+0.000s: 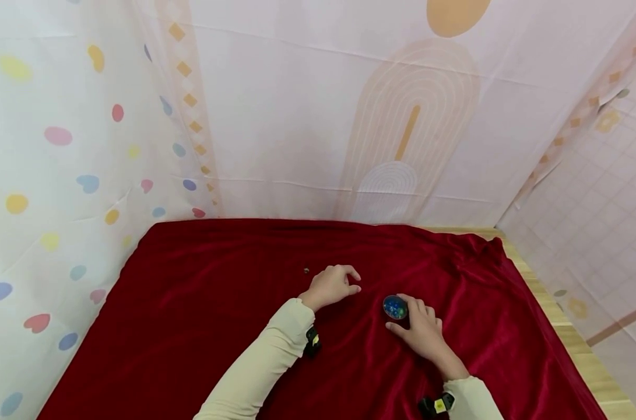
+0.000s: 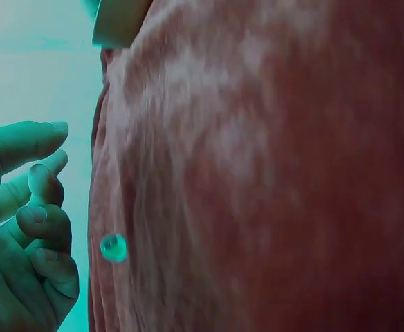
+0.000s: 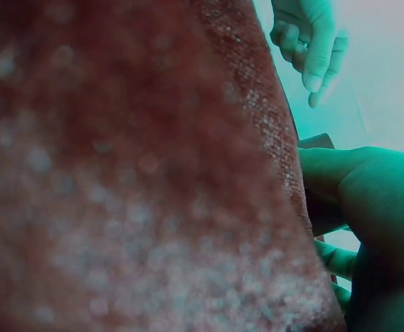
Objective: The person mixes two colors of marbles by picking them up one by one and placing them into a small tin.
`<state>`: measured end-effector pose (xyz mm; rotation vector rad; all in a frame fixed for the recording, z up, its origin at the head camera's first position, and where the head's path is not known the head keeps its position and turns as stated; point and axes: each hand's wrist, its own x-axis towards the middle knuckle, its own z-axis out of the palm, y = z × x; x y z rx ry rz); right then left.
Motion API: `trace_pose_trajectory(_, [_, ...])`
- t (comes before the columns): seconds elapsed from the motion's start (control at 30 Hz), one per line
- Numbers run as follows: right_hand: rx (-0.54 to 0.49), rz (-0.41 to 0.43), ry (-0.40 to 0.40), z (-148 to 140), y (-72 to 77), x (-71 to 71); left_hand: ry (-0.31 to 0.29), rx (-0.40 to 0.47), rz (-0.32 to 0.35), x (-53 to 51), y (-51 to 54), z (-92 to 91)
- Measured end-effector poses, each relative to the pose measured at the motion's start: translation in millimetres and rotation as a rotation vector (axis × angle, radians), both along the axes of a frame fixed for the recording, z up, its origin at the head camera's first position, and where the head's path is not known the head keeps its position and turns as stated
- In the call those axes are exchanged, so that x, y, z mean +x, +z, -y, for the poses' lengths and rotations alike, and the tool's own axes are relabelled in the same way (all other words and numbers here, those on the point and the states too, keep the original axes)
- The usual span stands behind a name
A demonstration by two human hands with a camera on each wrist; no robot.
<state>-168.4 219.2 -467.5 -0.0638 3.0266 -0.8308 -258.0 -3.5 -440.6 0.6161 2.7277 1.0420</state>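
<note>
My right hand [image 1: 424, 332] holds a small round container [image 1: 395, 307] by its side, thumb in front and fingers behind. Blue and green contents show through its top. In the right wrist view, only part of the container's dark side [image 3: 323, 211] appears between thumb and fingers. To the left, my left hand [image 1: 330, 286] hovers with loosely bent fingers and nothing in them. Just beyond it lies a tiny round bead or marble [image 1: 306, 270] on the cloth. That piece looks clear and glassy in the left wrist view [image 2: 113, 247].
A dark red velvet cloth [image 1: 192, 326], wrinkled toward the right, covers the table. Bare pale wood [image 1: 554, 309] shows along the right edge. Patterned fabric sheets [image 1: 286, 116] hang behind and at both sides.
</note>
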Motion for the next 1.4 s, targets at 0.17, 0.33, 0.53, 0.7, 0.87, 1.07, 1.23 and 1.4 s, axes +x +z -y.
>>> trace_pose_trajectory(0.17, [-0.005,0.002,0.000,0,0.3,0.3,0.039,-0.012,0.016,-5.9,-3.9,11.3])
trace_pose_trajectory(0.33, [-0.007,-0.003,0.000,-2,0.5,0.1,0.069,-0.008,0.021,-9.6,-10.3,18.2])
trace_pose_trajectory(0.53, [-0.003,-0.009,-0.002,-3,-1.0,0.3,0.088,-0.006,0.020,-11.3,-13.9,21.1])
trace_pose_trajectory(0.7, [-0.002,-0.013,-0.005,-4,-1.7,0.1,0.090,-0.026,0.016,-14.2,-17.9,23.4])
trace_pose_trajectory(0.87, [-0.004,-0.006,-0.007,-3,-2.0,0.8,0.083,-0.040,0.028,-15.7,-21.5,26.2])
trace_pose_trajectory(1.07, [-0.016,0.013,-0.007,-4,-2.5,2.5,0.084,-0.026,0.052,-14.7,-25.2,28.5])
trace_pose_trajectory(1.23, [-0.037,0.027,-0.005,-4,-1.9,2.8,0.087,-0.027,0.052,-14.7,-25.8,28.9])
trace_pose_trajectory(1.4, [-0.043,0.031,-0.004,-3,-2.0,2.1,0.096,-0.047,0.047,-15.0,-25.5,28.1])
